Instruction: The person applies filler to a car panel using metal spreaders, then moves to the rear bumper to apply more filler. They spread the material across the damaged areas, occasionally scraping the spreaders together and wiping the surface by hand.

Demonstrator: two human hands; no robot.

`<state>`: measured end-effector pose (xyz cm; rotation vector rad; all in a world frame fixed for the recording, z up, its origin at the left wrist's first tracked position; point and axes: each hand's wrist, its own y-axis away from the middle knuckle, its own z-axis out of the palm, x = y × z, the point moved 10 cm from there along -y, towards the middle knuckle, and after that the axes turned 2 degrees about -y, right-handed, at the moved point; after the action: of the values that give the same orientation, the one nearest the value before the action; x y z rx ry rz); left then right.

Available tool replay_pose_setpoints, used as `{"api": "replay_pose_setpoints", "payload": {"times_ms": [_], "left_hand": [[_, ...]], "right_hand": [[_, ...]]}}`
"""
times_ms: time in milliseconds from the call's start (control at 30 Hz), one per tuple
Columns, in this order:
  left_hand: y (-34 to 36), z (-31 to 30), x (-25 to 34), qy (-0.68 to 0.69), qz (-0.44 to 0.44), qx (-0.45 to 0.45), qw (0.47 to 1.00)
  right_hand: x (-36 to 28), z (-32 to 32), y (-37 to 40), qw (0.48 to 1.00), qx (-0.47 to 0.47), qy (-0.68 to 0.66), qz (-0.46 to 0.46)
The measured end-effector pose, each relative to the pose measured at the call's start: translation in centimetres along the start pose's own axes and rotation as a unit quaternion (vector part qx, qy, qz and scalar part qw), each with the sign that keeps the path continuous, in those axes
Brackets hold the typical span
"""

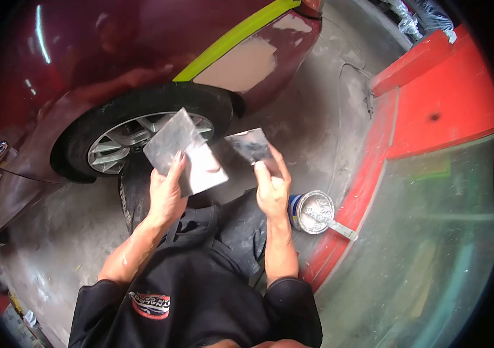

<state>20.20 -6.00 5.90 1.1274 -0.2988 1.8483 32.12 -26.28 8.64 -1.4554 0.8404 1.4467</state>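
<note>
My left hand [166, 192] is closed on a flat, shiny metal plate [172, 136], thumb on top, held in front of the car wheel. In my right hand [273, 188] is a smaller, dark-smudged metal filler spreader [249, 145], pinched between thumb and fingers. The plate and the spreader are apart, with a short gap between them. Beyond them, a beige filler patch [238, 65] lies on the dark red car's bumper [285, 75], below a strip of yellow-green masking tape [218, 49].
An open can [296, 213] stands to my right, with a putty knife [337, 226] lying across its mouth. Past it are a red panel [444, 95] and a dusty glass pane [427, 232]. The car's wheel [107, 152] is close on the left. A thin cable [340, 110] runs over the floor.
</note>
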Motion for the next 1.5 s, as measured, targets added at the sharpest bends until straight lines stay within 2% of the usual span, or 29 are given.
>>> {"api": "replay_pose_setpoints", "payload": {"times_ms": [33,67,133,167,200,233,367,400,500,600,633,667,700,733,800,867,933,1000,1067,1200,1500], "left_hand": [[-0.3,0.6,0.2,-0.007,0.023,-0.003,1.0],[-0.6,1.1,0.4,-0.013,0.046,-0.005,0.999],[-0.9,1.3,1.3,-0.016,0.066,-0.004,0.998],[-1.1,1.2,1.8,-0.015,0.066,-0.01,0.998],[-1.1,1.3,2.3,-0.014,0.067,-0.016,0.998],[-0.9,1.9,3.5,-0.03,0.087,-0.022,0.995],[-0.7,1.3,5.1,-0.183,0.162,-0.002,0.97],[-0.5,1.8,5.5,-0.198,0.175,0.004,0.964],[0.5,3.7,6.8,-0.227,0.212,0.027,0.95],[0.8,0.4,8.0,-0.302,0.27,0.146,0.903],[1.0,-2.0,8.4,-0.205,0.227,0.21,0.929],[0.9,-2.7,9.6,-0.121,0.256,0.179,0.942],[1.7,-3.5,10.9,-0.132,0.279,0.187,0.932],[1.3,-6.1,10.6,-0.149,0.258,0.159,0.941],[0.8,-7.8,8.7,-0.149,0.168,0.097,0.97],[0.0,-13.2,3.5,-0.12,-0.003,0.07,0.99],[0.8,-16.9,0.1,-0.118,-0.102,0.043,0.987],[1.5,-20.3,-2.0,-0.119,-0.112,0.05,0.985],[2.2,-21.1,-2.5,-0.096,-0.109,0.082,0.986],[1.7,-21.4,-3.1,-0.073,-0.131,0.069,0.986],[1.8,-20.8,-3.1,-0.077,-0.135,0.07,0.985]], "right_hand": [[-1.1,1.5,0.9,0.996,-0.029,-0.043,-0.068],[-1.6,3.3,1.9,0.988,-0.114,-0.007,-0.099],[-3.9,5.0,1.8,0.94,-0.158,0.188,-0.237],[-3.4,5.0,1.7,0.892,-0.154,0.344,-0.248],[-2.6,4.6,1.6,0.82,-0.148,0.491,-0.254],[-2.0,4.0,1.4,0.839,-0.144,0.472,-0.229],[-6.1,4.4,3.2,0.833,-0.067,0.448,-0.318],[-6.5,5.1,3.7,0.82,-0.069,0.448,-0.349],[-5.8,7.1,4.3,0.781,-0.103,0.503,-0.355],[-4.1,8.3,4.7,0.802,-0.163,0.453,-0.354],[-2.8,8.2,3.8,0.817,-0.174,0.43,-0.341],[-1.5,8.2,2.9,0.832,-0.185,0.407,-0.327],[-1.3,6.8,0.8,0.867,-0.124,0.374,-0.303],[-1.4,5.3,-1.9,0.894,-0.063,0.34,-0.284],[-4.3,2.8,-5.9,0.919,0.078,0.251,-0.293],[-5.7,2.5,-8.7,0.887,0.138,0.274,-0.345],[-6.3,2.8,-10.8,0.859,0.176,0.301,-0.375],[-6.8,3.0,-11.9,0.836,0.205,0.33,-0.388],[-7.3,3.1,-12.8,0.819,0.222,0.36,-0.389],[-7.1,3.4,-13.9,0.808,0.229,0.397,-0.371],[-5.6,4.2,-13.2,0.827,0.207,0.384,-0.356]]}}
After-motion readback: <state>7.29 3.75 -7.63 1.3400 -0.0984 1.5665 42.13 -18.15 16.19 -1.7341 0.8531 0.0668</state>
